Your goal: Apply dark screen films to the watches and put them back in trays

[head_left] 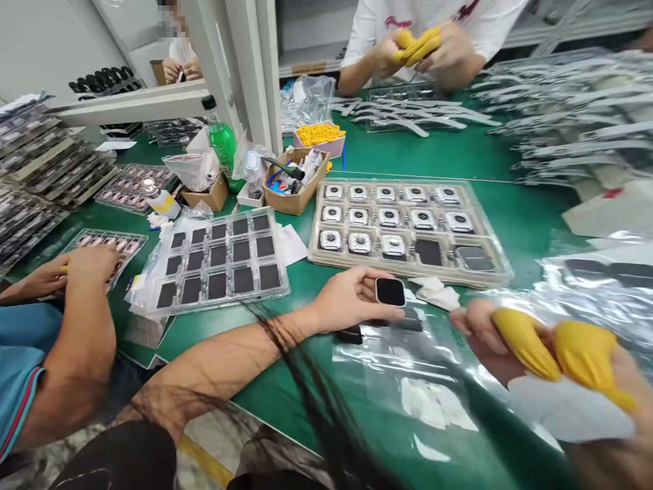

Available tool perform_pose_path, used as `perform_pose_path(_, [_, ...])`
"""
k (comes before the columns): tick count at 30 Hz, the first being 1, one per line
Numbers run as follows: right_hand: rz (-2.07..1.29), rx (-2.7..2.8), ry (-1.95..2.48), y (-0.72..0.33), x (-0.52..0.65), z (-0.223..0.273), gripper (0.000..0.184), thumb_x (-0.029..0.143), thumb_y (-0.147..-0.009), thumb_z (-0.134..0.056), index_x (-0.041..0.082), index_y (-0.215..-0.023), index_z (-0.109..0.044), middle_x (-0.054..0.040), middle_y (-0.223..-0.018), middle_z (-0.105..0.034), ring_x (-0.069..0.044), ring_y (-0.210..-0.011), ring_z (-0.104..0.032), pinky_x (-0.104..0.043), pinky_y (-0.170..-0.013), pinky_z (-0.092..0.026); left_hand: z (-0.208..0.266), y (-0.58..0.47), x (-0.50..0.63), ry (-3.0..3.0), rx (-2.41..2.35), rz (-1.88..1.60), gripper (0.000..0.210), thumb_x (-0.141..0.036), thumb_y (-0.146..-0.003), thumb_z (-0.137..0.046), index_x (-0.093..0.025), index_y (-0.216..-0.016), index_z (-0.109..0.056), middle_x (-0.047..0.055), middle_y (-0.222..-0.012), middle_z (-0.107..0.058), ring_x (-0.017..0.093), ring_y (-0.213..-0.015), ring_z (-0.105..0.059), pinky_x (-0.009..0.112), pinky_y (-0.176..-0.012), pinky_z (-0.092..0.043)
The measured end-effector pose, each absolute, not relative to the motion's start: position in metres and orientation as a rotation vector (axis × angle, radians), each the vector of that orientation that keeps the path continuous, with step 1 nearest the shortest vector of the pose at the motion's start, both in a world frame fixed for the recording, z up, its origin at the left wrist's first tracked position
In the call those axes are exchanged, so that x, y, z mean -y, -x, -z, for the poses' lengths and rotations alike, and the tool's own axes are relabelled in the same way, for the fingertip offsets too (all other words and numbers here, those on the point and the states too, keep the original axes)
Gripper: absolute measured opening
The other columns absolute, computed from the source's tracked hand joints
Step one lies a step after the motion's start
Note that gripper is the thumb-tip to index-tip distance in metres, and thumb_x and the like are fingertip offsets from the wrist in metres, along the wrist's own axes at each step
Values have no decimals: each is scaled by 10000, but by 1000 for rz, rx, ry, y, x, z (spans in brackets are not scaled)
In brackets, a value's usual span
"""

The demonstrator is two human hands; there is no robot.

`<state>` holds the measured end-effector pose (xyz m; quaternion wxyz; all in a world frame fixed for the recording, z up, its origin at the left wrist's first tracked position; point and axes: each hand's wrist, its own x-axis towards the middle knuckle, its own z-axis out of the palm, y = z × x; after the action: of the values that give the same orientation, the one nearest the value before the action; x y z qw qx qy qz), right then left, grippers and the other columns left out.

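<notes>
My left hand (352,299) grips a square smartwatch body (390,292) with a black screen and a pale metal edge, held between thumb and fingers. Under it on the green table lie clear plastic film (388,361) and dark flat pieces (349,334). To the right is my right hand (556,367), smeared by motion, with yellow finger cots (586,350) on its fingers; whether it holds anything is unclear. Beyond my left hand stands a clear tray (503,275) of watch bodies lying back side up, with a crumpled white tissue (437,294) at its near edge.
A plastic tray of dark squares (218,256) lies left. Behind it are a cardboard box of supplies (296,197), a green bottle (223,143) and a box of yellow finger cots (320,135). Grey straps (576,116) pile up right. Co-workers sit left and opposite.
</notes>
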<state>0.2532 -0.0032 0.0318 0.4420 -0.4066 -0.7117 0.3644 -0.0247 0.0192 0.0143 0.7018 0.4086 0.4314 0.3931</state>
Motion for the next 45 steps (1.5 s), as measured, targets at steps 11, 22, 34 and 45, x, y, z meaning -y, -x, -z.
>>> perform_pose_path(11, [-1492,887,1398,-188,10,-40,754,739,-373,-1293,263,-794,-887,-31,-854,-852,-262,-934,-787,-416,-927,-646,-14,28,-6,-1580,-1043,-843,530,-129,-784,-1033,-182,-1310,-992,43,-1047,-938,196,-878,-874,322,-910,-777])
perform_pose_path(22, [-1477,809,1373,-186,11,-33,707,638,-378,-1311,244,-814,-918,-58,-897,-889,-260,-913,-797,-415,-896,-664,-17,25,-4,-1614,-1095,-867,491,-105,-735,-1016,-173,-1220,-987,27,-984,-937,187,-805,-867,318,-850,-789])
perform_pose_path(34, [-1449,840,1378,-187,11,-32,692,664,-393,-1300,255,-767,-887,-49,-839,-849,-283,-941,-795,-443,-942,-677,-21,27,-3,-1635,-1123,-848,476,-153,-770,-1037,-191,-1242,-983,42,-1034,-961,203,-843,-890,337,-871,-799])
perform_pose_path(45, [-1389,922,1374,-185,16,-24,597,664,-579,-1259,285,-879,-908,-68,-964,-913,-327,-993,-847,-486,-989,-710,-20,27,-2,-1654,-1160,-832,474,-184,-759,-1072,-217,-1222,-978,23,-1008,-935,213,-844,-878,350,-876,-793])
